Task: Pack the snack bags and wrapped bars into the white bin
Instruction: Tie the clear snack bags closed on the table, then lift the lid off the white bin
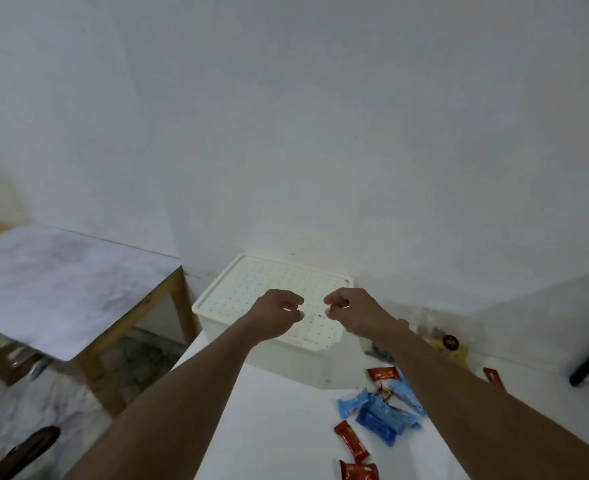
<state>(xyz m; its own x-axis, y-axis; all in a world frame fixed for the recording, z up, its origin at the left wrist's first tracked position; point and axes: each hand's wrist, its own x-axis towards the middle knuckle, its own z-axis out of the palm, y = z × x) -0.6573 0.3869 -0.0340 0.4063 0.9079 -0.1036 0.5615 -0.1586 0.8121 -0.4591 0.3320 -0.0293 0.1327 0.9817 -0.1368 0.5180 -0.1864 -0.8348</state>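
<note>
Left hand (279, 311): fingers curled, nothing seen in them, above the lid (251, 285).
Right hand (353, 310): curled the same way, empty, just beside the left.
White bin (296, 365): stood at the far end of the bench (279, 427), against the wall, lid on.
Blue bars (383, 412): heaped on the bench near the bin.
Red bars (352, 445): scattered around them.
Snack bag (440, 336): right of the bin, partly hidden.

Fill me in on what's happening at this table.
A person reaches both arms over the white bin, with the left hand and right hand close together above its dotted lid, fingers curled and holding nothing visible. The lid is on. Blue wrapped bars and red wrapped bars lie loose on the white table, and a clear snack bag sits near the wall.
</note>
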